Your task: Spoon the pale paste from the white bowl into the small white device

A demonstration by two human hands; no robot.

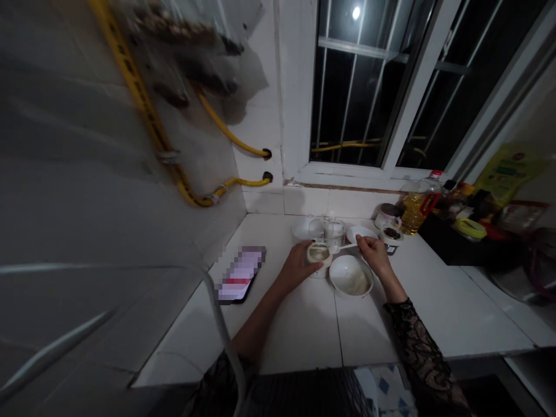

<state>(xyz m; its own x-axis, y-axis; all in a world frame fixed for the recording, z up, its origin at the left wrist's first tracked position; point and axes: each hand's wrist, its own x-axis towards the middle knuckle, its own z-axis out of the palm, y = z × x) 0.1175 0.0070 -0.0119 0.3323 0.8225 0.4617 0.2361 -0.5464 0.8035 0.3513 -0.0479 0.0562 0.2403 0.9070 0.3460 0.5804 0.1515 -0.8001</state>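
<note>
My left hand (299, 265) is wrapped round a small white jar (320, 270) with its top open, standing on or just above the counter. In my right hand (374, 253) is the handle of a small white spoon (346, 247), its bowl end pointing left at the jar's rim. Just below the spoon, a white bowl (343, 273) holds some pale powder or liquid; I cannot tell which. Behind my hands stand a clear glass cup (335, 231), a clear bowl (302, 230) and a white dish (361, 233). Close behind my right hand sits a small dark-topped jar (391, 233).
A lit phone (243, 275) lies on the white tiled counter (299, 341) at left. An oil bottle (419, 205), a lidded jar (388, 215) and a dark tray (443, 240) of seasonings stand at right. Yellow pipes (150, 110) run along the left wall; a pale rail (219, 318) crosses the foreground.
</note>
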